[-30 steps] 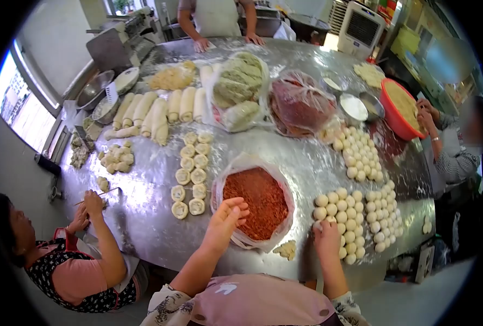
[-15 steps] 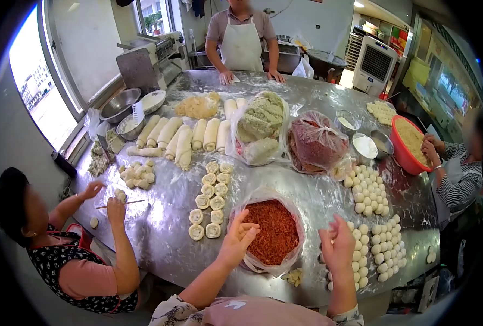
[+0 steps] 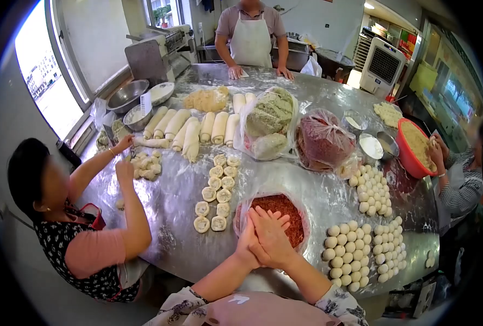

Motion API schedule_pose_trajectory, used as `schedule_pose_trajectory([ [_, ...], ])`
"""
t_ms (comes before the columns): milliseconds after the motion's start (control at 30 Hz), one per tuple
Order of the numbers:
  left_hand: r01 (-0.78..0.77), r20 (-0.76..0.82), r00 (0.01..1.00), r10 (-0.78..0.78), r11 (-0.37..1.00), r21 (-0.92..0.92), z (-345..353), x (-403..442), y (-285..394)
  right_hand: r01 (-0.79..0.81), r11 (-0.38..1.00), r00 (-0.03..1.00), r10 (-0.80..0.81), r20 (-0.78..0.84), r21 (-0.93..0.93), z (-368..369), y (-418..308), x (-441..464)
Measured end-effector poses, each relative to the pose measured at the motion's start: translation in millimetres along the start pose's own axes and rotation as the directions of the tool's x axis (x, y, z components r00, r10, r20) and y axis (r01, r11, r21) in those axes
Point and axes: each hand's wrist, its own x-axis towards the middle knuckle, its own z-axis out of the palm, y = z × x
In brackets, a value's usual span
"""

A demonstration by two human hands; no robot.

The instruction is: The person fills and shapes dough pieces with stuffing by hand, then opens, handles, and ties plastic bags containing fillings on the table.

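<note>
My left hand [image 3: 248, 247] and my right hand [image 3: 272, 234] are pressed palm to palm, fingers stretched forward, over the near side of an open plastic bag of red shredded filling [image 3: 295, 223]. Whatever may lie between the palms is hidden. To their right, round dough balls [image 3: 348, 252] sit in rows, with a second group [image 3: 389, 250] beside them and a third [image 3: 371, 190] farther back. Cut dough rolls with a pale spiral top [image 3: 216, 193] stand in two columns to the left of the bag.
Long dough rolls [image 3: 218, 127], a bag of green filling [image 3: 272, 111] and a bag of dark red filling [image 3: 324, 142] lie farther back. A co-worker [image 3: 94, 239] reaches in at left, another stands across the metal table [image 3: 170, 233]. At right, someone works at a red basin [image 3: 415, 149].
My right hand has left the dough balls and come leftward against my left hand over the filling. The co-worker at left now reaches farther across the table. The view has tilted up.
</note>
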Motion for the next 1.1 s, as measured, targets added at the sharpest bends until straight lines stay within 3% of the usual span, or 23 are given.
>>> schedule_pose_trajectory([
  [167, -0.034, 0.013, 0.999, 0.034, 0.999, -0.018, -5, 0, 20, -0.071, 0.997, 0.997, 0.070, 0.023, 0.020, 3, 0, -23],
  [200, -0.064, 0.028, 0.998, 0.063, 0.996, 0.066, -7, 0, 21, -0.099, 0.995, 0.995, 0.098, 0.032, 0.021, 6, 0, -28],
  [333, -0.071, 0.016, 0.997, 0.070, 0.994, 0.088, -8, 0, 18, -0.157, 0.987, 0.983, 0.158, 0.089, -0.015, 4, -4, -31],
  [433, -0.107, 0.024, 0.994, 0.104, 0.986, 0.128, -10, 0, 18, -0.150, 0.974, 0.987, 0.138, 0.080, 0.168, -29, 2, -16],
  [500, -0.149, 0.024, 0.989, 0.147, 0.974, 0.169, -3, 1, 20, -0.187, 0.956, 0.953, 0.233, -0.195, 0.227, -60, 2, -4],
  [533, -0.150, 0.054, 0.988, 0.144, 0.979, 0.138, -4, 4, 21, -0.158, 0.967, 0.951, 0.203, -0.231, 0.200, -58, 1, -3],
  [633, -0.117, 0.017, 0.993, 0.116, 0.986, 0.118, 12, 12, 17, -0.056, 0.993, 0.939, 0.089, -0.331, 0.107, -42, -3, 9],
  [667, -0.050, 0.089, 0.995, 0.048, 0.999, 0.010, 10, 15, 13, -0.035, 0.996, 0.949, 0.059, -0.309, 0.082, -37, -4, 10],
  [700, -0.144, 0.138, 0.982, 0.129, 0.984, 0.104, 11, 18, 8, -0.013, 0.998, 0.958, 0.029, -0.285, 0.058, -32, -5, 11],
  [767, -0.082, 0.071, 0.995, 0.072, 0.985, 0.153, 6, 12, 9, 0.016, 0.999, 0.992, -0.011, -0.124, 0.038, -19, -7, 8],
  [833, -0.093, 0.071, 0.994, 0.083, 0.984, 0.153, 2, 6, 14, 0.015, 0.985, 0.983, 0.017, -0.184, 0.170, -46, 8, 3],
  [867, -0.115, 0.014, 0.993, 0.115, 0.969, 0.219, 4, 1, 16, -0.058, 0.994, 0.940, 0.085, -0.330, 0.090, -57, 0, -4],
  [900, -0.114, -0.016, 0.993, 0.119, 0.974, 0.195, 6, 1, 14, -0.069, 0.990, 0.883, 0.119, -0.455, 0.125, -64, -9, -1],
  [967, -0.141, -0.054, 0.987, 0.150, 0.980, 0.140, 16, 9, 12, -0.039, 0.999, 0.868, 0.027, -0.496, -0.015, -43, -4, -5],
  [1000, -0.117, 0.068, 0.991, 0.117, 0.993, -0.004, 21, 17, 6, 0.000, 0.998, 0.909, 0.023, -0.416, 0.055, -27, -4, -7],
  [1033, -0.108, 0.053, 0.993, 0.106, 0.993, 0.041, 24, 19, 0, -0.016, 0.995, 0.995, 0.006, -0.104, -0.101, -38, -25, 2],
  [1100, -0.072, -0.001, 0.997, 0.073, 0.988, 0.135, 22, 16, -9, -0.129, 0.986, 0.989, 0.136, -0.060, 0.102, -23, -7, -13],
])
